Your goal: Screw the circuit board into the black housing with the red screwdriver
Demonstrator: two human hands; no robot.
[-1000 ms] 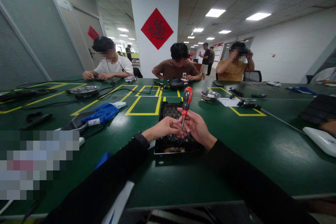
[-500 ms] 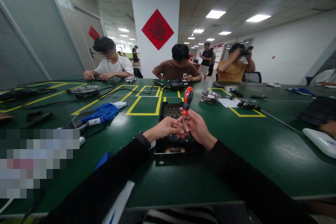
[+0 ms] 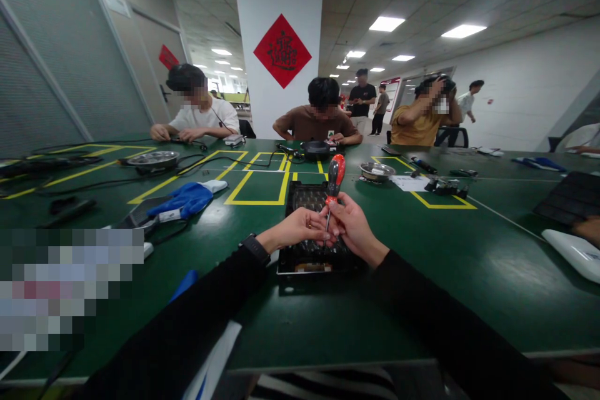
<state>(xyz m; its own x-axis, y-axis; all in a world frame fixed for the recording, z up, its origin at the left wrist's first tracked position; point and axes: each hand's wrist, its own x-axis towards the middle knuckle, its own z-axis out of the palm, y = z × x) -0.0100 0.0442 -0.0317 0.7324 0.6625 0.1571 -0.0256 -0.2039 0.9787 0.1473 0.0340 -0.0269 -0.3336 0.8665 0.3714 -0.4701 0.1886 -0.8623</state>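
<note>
A screwdriver (image 3: 335,177) with a red and black handle stands nearly upright, its tip pointing down, over an open black device casing (image 3: 300,257). Its lower handle is pinched in the fingers of my right hand (image 3: 360,229). My left hand (image 3: 296,228) is closed around the metal shaft from the other side, just above the casing. Both hands cover much of the casing's middle, where dark, bumpy inner parts show. Whether the screwdriver tip touches anything is too dark to tell.
Blue work gloves (image 3: 187,200) lie left on the green table (image 3: 422,312). Metal bowls (image 3: 376,171), a sheet of paper (image 3: 409,183) and black parts (image 3: 445,189) sit farther back. A white device (image 3: 569,253) rests at right. People sit opposite.
The fingers of my right hand have shifted on the lower handle, and the screwdriver has turned slightly. My left hand stays almost in place. People in the background have moved.
</note>
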